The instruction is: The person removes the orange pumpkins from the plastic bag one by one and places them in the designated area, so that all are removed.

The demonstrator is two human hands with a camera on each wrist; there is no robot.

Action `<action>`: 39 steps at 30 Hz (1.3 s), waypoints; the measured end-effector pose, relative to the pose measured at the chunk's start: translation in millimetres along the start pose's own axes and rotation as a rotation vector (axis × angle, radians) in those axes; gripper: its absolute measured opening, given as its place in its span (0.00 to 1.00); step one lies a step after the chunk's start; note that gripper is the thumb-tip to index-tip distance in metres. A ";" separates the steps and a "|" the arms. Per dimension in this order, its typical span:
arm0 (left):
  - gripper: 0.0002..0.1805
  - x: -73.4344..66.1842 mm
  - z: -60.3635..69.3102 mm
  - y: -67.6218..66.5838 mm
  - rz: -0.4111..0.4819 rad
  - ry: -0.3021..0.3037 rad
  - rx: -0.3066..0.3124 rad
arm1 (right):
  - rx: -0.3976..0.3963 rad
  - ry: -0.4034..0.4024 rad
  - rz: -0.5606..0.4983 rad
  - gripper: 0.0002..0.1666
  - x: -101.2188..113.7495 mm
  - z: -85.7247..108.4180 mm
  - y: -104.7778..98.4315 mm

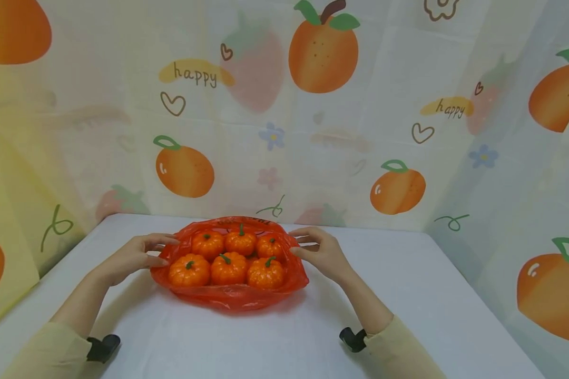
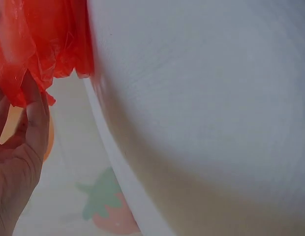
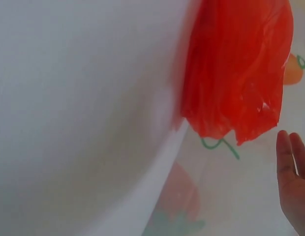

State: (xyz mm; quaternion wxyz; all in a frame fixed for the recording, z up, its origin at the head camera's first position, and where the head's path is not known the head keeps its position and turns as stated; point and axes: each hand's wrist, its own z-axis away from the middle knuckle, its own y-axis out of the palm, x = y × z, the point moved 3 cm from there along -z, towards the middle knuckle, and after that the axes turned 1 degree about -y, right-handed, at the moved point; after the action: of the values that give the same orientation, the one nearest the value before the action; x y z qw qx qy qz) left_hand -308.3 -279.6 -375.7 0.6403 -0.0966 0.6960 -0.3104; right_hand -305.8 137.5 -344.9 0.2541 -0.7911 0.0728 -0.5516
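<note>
A red plastic bag (image 1: 237, 300) lies spread open on the white table, its rim turned outward. Inside sit several small orange pumpkins (image 1: 229, 268) with green stems, in two rough rows. My left hand (image 1: 131, 259) is at the bag's left edge, fingers extended and touching the plastic; thumb and fingers stand apart. In the left wrist view, crumpled plastic (image 2: 42, 44) covers part of those fingertips. At the opposite edge is my right hand (image 1: 323, 255), fingers fairly straight. The right wrist view shows its fingers (image 3: 285, 155) just off the red plastic.
White cloth covers the table (image 1: 384, 284), whose far edge meets a fruit-printed curtain (image 1: 313, 137). More of this curtain hangs at the left and right sides. Black straps (image 1: 103, 348) circle both wrists beside the pale sleeves (image 1: 52, 350).
</note>
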 end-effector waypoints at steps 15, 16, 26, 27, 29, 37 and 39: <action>0.27 3.2 0.2 -0.8 -0.057 -0.059 -0.006 | 0.109 -0.071 -0.008 0.26 3.8 -5.1 26.4; 0.28 3.6 0.2 -0.7 -0.051 -0.065 -0.002 | 0.113 -0.076 -0.004 0.26 3.8 -5.4 27.5; 0.28 2.8 0.8 -1.4 0.085 -0.025 0.050 | 0.170 -0.050 0.059 0.28 -0.2 -6.4 35.6; 0.27 3.0 0.8 -1.7 0.091 -0.013 0.051 | 0.177 -0.042 0.067 0.28 -0.7 -6.4 36.3; 0.26 3.6 0.8 -1.9 0.102 0.001 0.056 | 0.185 -0.026 0.086 0.29 -1.6 -6.1 37.1; 0.26 10.0 -1.1 -4.6 0.085 -0.015 0.061 | 0.199 -0.008 0.156 0.28 -6.3 -6.8 38.8; 0.26 11.2 -1.3 -5.9 0.076 -0.017 0.057 | 0.208 -0.008 0.167 0.28 -7.3 -7.0 39.8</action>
State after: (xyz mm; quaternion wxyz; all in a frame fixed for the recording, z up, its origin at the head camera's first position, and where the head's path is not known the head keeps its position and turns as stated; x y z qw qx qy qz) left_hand -312.9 -289.7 -381.7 0.6599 -0.0542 0.6846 -0.3047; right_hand -308.3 103.9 -368.3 0.3803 -0.7537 0.0799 -0.5299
